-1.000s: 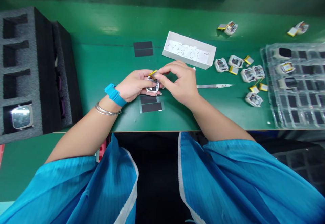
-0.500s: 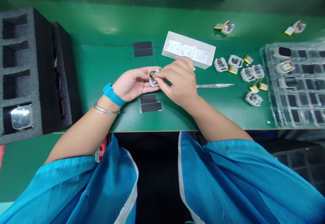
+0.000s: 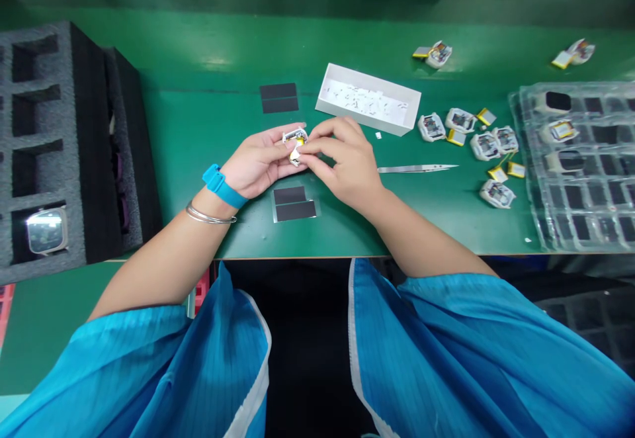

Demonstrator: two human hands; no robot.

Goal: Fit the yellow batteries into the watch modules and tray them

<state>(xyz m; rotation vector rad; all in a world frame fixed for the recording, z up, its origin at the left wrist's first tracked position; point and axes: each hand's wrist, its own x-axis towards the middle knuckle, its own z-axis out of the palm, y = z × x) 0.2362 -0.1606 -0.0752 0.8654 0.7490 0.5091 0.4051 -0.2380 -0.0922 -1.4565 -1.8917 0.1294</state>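
White plastic forms the small watch case (image 3: 292, 135) that, in the head view, is held between the thumb and fingers of the left hand (image 3: 258, 163), over the green bench (image 3: 223, 114). At the case, a yellow-edged battery (image 3: 299, 141) appears to be pinched by the closed thumb and fingertips of the right hand (image 3: 350, 160), though the exact contact is hidden by the fingers. From the held case, black strips (image 3: 279, 105) are seen at eleven o'clock and a second set of strips (image 3: 296, 210) at six; a white box (image 3: 370, 120) holding tiny pieces is at two, with a white scrap (image 3: 378, 135) just beside it. At three, tweezers (image 3: 421, 169) are laid flat near the right hand, and beyond them open cases (image 3: 431, 127) are grouped. A thin lead, if one is hidden there, could be strained or torn were the battery pulled or twisted away from the case. The battery could be creased by hard pressing at one corner, or left crooked if caught on the rim. With so small a hold, the case could be dropped should the left thumb slip.
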